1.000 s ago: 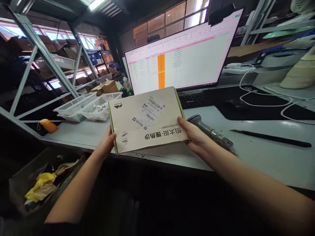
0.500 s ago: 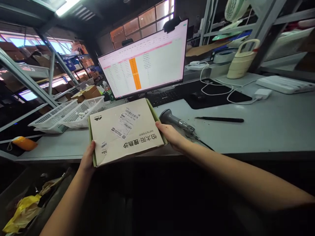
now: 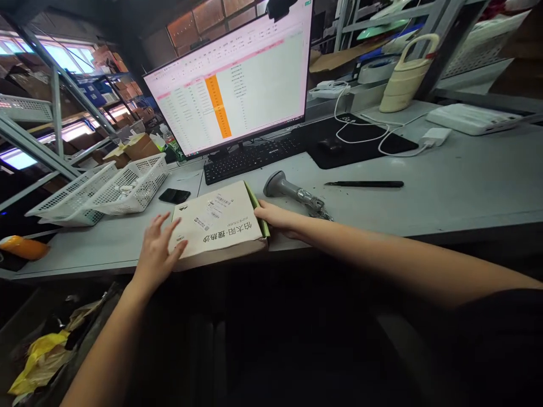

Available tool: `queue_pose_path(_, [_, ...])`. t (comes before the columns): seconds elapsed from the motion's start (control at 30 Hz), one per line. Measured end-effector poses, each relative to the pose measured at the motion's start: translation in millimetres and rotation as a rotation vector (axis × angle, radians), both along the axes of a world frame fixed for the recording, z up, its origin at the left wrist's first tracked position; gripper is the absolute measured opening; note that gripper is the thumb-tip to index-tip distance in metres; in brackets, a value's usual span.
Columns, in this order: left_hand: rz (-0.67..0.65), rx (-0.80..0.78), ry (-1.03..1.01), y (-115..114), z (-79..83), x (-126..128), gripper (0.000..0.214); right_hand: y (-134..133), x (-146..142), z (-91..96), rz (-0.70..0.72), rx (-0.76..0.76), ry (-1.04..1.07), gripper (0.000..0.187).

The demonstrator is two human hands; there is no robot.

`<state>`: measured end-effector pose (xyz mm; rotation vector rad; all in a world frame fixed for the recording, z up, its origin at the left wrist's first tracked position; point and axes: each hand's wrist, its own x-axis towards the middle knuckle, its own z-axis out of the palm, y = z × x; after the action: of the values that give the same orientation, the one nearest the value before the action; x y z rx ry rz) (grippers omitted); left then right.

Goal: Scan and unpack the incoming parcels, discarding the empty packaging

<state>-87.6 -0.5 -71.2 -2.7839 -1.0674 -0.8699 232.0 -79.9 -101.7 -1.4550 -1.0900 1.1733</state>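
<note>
A flat white cardboard box with green sides lies at the front edge of the desk, its printing upside down to me. Shipping labels are stuck on its top. My right hand grips the box's right side, thumb on the upper edge and fingers hidden behind it. At the left end, my left hand has its fingers spread, beside and partly over the box's corner; whether it touches the box I cannot tell. Just beyond my right hand lies a grey handheld barcode scanner.
A monitor with a spreadsheet stands behind a black keyboard. Left are white plastic baskets and a black phone. A slim black pen-like tool, a mouse and a white power strip lie to the right.
The box has come down from above the desk edge onto the desk. My left hand has let go of its left side and spread its fingers; my right hand still grips it.
</note>
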Motion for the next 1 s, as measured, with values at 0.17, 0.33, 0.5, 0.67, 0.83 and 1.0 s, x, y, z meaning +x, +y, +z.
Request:
queue_pose_path(0.17, [-0.396, 0.083, 0.293, -39.4, 22.7, 71.1, 0.045, -0.4, -13.3, 13.6, 0.015, -0.115, 0.009, 0.055])
queue_pose_path(0.33, [-0.598, 0.013, 0.435, -40.8, 14.0, 125.8, 0.033, -3.7, -19.6, 15.4, 0.029, -0.095, 0.049, 0.048])
queue_pose_path(0.5, [-0.656, -0.049, 0.369, -30.2, 1.0, 134.5, 0.029, -6.3, -11.1, 14.0, 0.065, -0.083, 0.054, 0.041])
queue_pose_path(0.67, [-0.705, -0.172, 0.259, -28.7, -6.5, 131.1, 0.028, -4.6, -3.3, 14.6, 0.105, -0.020, -0.045, 0.039])
queue_pose_path(0.83, [-0.723, -0.196, 0.203, -29.0, -7.8, 126.8, 0.026, -2.8, -5.0, 11.6, 0.118, 0.022, -0.035, 0.037])
queue_pose_path(1.0, [-0.368, -0.170, 0.080, -15.7, -8.6, 78.0, 0.045, -3.3, 2.0, 2.8, 0.102, 0.043, 0.037, 0.052])
